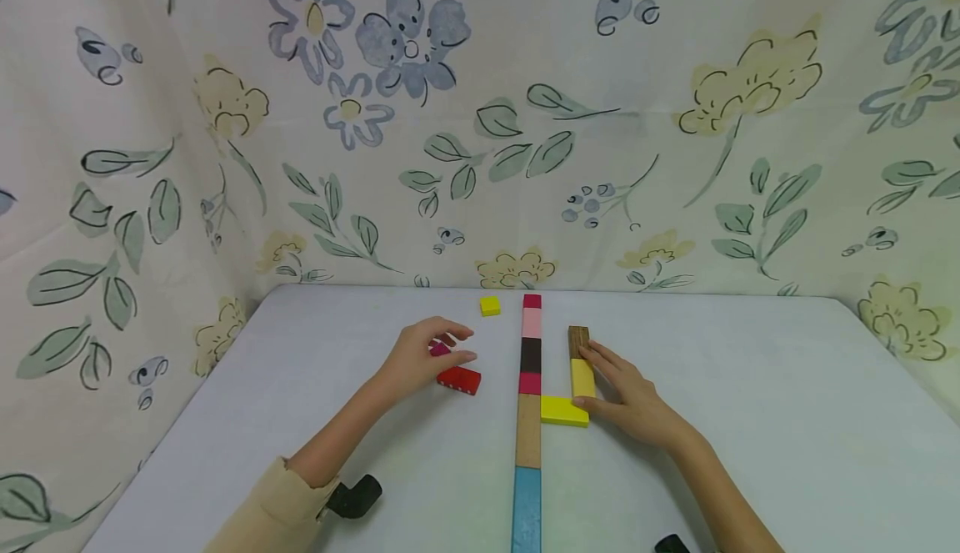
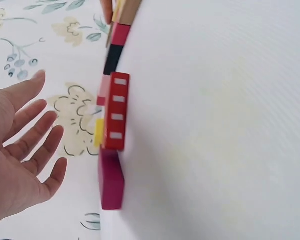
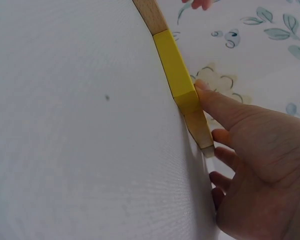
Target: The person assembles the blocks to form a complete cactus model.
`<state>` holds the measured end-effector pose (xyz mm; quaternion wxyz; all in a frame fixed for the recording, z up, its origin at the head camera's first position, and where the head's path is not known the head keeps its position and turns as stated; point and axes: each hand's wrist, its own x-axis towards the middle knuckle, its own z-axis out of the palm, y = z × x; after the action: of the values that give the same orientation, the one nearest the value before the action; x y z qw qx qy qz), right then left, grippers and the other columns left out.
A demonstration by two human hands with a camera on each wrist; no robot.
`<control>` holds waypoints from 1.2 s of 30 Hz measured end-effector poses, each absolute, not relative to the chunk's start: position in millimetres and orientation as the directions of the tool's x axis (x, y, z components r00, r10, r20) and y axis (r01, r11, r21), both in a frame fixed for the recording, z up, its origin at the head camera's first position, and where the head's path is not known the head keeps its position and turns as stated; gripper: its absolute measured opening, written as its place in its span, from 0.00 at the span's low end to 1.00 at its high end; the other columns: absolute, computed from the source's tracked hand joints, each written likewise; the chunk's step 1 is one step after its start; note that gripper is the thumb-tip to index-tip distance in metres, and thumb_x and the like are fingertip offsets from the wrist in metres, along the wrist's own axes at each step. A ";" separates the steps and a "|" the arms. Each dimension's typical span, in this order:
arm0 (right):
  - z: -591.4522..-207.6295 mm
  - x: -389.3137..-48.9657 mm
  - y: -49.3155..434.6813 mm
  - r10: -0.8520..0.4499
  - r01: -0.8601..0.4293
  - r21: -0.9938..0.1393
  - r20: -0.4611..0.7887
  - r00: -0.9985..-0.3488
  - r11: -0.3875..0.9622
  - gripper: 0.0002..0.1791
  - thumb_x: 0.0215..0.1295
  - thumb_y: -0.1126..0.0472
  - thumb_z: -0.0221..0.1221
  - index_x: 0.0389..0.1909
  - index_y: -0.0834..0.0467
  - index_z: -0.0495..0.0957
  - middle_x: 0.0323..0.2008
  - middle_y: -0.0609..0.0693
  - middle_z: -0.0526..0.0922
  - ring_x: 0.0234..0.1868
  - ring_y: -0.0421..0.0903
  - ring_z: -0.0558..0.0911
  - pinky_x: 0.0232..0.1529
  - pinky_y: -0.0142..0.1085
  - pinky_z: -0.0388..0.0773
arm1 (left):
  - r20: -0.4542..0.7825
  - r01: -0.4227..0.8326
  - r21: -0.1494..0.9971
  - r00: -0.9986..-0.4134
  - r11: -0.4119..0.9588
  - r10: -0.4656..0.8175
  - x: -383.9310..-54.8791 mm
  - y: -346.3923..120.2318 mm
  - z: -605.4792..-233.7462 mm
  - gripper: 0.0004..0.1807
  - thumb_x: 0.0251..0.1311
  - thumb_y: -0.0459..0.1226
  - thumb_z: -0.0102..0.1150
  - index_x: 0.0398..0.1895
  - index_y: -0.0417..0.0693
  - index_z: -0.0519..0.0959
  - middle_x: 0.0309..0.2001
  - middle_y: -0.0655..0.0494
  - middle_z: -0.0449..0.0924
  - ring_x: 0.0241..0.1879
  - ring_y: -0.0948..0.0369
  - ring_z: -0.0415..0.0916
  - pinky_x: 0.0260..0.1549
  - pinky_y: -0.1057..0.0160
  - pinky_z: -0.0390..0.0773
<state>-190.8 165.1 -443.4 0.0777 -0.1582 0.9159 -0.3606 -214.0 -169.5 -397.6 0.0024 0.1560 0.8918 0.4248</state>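
My left hand [image 1: 408, 361] hovers with relaxed, spread fingers by a red block [image 1: 463, 381] and a magenta block [image 1: 438, 349]. In the left wrist view, white marks line the side of the red block [image 2: 117, 112], and the hand [image 2: 20, 145] is apart from it. On the other side, my right hand [image 1: 637, 403] touches blocks with extended fingers. Its thumb lies at the end of a flat yellow block [image 1: 561, 411]; its fingertips reach a second yellow block [image 1: 582, 376] and the dark brown block [image 1: 577, 342] beyond that.
A straight row of blocks runs down the table's middle: blue [image 1: 527, 507], tan [image 1: 528, 432], dark pink [image 1: 529, 384], black [image 1: 530, 355], light pink [image 1: 532, 322] and red [image 1: 532, 300]. A small yellow cube [image 1: 490, 306] sits near the back edge, before a floral curtain [image 1: 480, 144].
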 end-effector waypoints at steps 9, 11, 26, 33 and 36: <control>-443.5 -190.4 165.3 -0.350 -0.237 -0.688 -0.026 -0.936 0.686 0.47 0.68 0.44 0.66 0.81 0.59 0.61 0.82 0.64 0.55 0.80 0.72 0.53 0.66 0.86 0.45 | 0.092 0.311 0.737 -0.925 0.600 0.368 -211.9 -184.5 -414.3 0.20 0.61 0.33 0.75 0.57 0.44 0.85 0.55 0.48 0.84 0.58 0.48 0.78 0.52 0.51 0.87; -443.7 -190.3 165.2 -0.348 -0.235 -0.688 -0.027 -0.937 0.686 0.47 0.68 0.44 0.66 0.81 0.59 0.61 0.82 0.64 0.55 0.80 0.72 0.53 0.66 0.86 0.45 | 0.083 0.320 0.736 -0.918 0.597 0.388 -212.9 -185.9 -417.6 0.20 0.61 0.33 0.76 0.57 0.43 0.85 0.55 0.48 0.85 0.57 0.49 0.78 0.52 0.53 0.87; -445.3 -191.4 165.2 -0.345 -0.238 -0.677 -0.025 -0.938 0.696 0.47 0.68 0.44 0.66 0.81 0.59 0.61 0.82 0.64 0.55 0.80 0.71 0.53 0.66 0.85 0.48 | 0.009 0.340 0.673 -0.891 0.657 0.453 -222.6 -187.8 -423.1 0.18 0.60 0.33 0.77 0.54 0.47 0.88 0.52 0.52 0.85 0.55 0.53 0.76 0.50 0.57 0.86; -444.9 -191.3 165.8 -0.351 -0.239 -0.684 -0.026 -0.936 0.689 0.47 0.68 0.43 0.66 0.81 0.59 0.61 0.83 0.63 0.55 0.80 0.72 0.53 0.66 0.86 0.47 | -0.001 0.345 0.662 -0.887 0.665 0.461 -224.9 -186.8 -424.0 0.17 0.59 0.34 0.78 0.52 0.48 0.89 0.49 0.54 0.85 0.53 0.56 0.76 0.49 0.59 0.84; -444.9 -191.2 166.0 -0.352 -0.238 -0.686 -0.027 -0.936 0.687 0.47 0.68 0.43 0.66 0.81 0.58 0.61 0.83 0.63 0.55 0.80 0.71 0.53 0.66 0.86 0.46 | 0.007 0.344 0.674 -0.887 0.653 0.461 -224.4 -186.2 -423.7 0.16 0.59 0.35 0.78 0.51 0.47 0.89 0.48 0.55 0.85 0.52 0.56 0.75 0.48 0.61 0.82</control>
<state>-191.2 166.0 -444.9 0.0785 -0.1611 0.9151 -0.3612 -224.4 -186.2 -423.7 0.0828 0.2223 0.9054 0.3520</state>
